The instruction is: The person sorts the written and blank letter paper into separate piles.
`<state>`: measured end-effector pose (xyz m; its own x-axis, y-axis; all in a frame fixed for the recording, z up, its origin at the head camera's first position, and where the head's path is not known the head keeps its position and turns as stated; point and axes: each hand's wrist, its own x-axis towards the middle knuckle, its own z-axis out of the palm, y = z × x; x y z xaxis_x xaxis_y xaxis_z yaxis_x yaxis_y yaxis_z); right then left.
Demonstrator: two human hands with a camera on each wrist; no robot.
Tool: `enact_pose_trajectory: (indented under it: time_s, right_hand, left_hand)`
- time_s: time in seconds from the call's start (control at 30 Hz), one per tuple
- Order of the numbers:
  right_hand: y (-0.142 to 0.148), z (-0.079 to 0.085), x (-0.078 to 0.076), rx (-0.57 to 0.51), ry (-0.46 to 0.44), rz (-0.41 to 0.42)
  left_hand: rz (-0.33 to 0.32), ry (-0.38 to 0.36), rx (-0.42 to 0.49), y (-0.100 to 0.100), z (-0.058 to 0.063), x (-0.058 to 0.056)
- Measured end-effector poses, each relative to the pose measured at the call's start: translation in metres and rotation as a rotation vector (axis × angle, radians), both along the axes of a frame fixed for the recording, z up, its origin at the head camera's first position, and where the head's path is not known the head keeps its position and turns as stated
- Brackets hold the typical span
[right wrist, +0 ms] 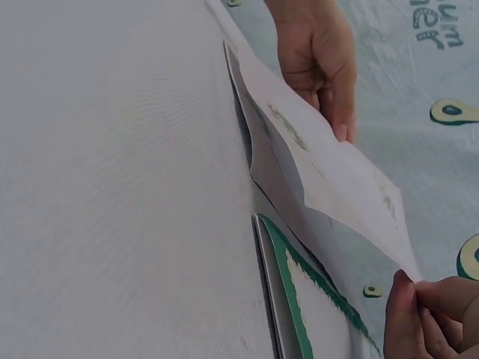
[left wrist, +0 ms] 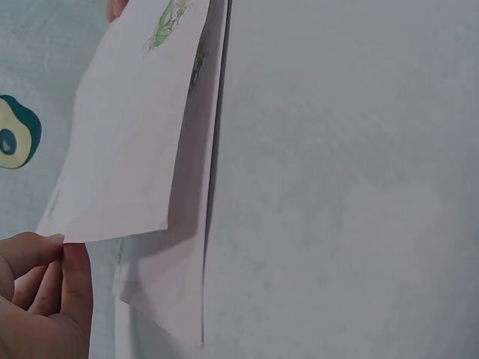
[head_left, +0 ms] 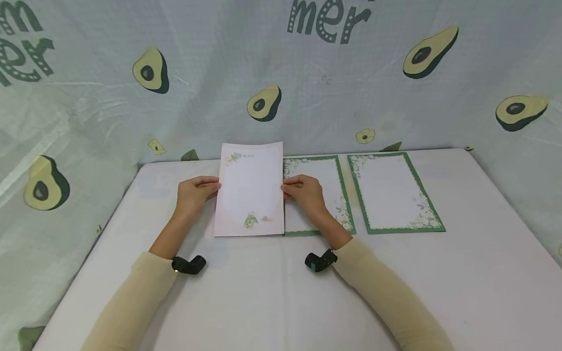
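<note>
A pale pink sheet of paper [head_left: 250, 190] with small plant prints is held up between both hands. My left hand [head_left: 196, 197] pinches its left edge between thumb and fingers, as the left wrist view also shows at close range. On the opposite edge, my right hand [head_left: 305, 195] pinches the paper the same way. Beneath the raised sheet lies another pink sheet [left wrist: 176, 280], apart from it in the left wrist view. A green-bordered sheet [head_left: 344, 207] lies just right of the pink paper, partly hidden by my right hand and forearm.
Farther right, a second green-bordered sheet [head_left: 392, 195] lies flat on the white-covered table [head_left: 263, 292]. Behind the table hangs a pale cloth [head_left: 210, 58] printed with avocados. A black wrist camera [head_left: 189, 264] sits at the left wrist and another [head_left: 320, 261] at the right.
</note>
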<state>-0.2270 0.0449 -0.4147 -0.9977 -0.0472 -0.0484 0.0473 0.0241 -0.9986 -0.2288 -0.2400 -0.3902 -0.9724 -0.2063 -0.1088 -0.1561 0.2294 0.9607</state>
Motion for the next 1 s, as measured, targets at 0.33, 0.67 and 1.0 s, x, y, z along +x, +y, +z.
enact_pose_trajectory:
  time_s: [0.33,0.67,1.0]
  right_hand:
    - [-0.013,-0.002,-0.001,-0.001,-0.049,0.018]
    - [-0.022,-0.004,-0.003,-0.006,-0.087,0.039]
    - [-0.026,-0.002,-0.005,0.018,-0.095,0.010]
  left_hand:
    - [0.011,-0.023,0.019,-0.011,0.000,0.002]
    - [-0.006,-0.075,-0.005,-0.019,-0.003,0.002]
    - [-0.009,-0.058,0.044,-0.018,-0.005,0.000]
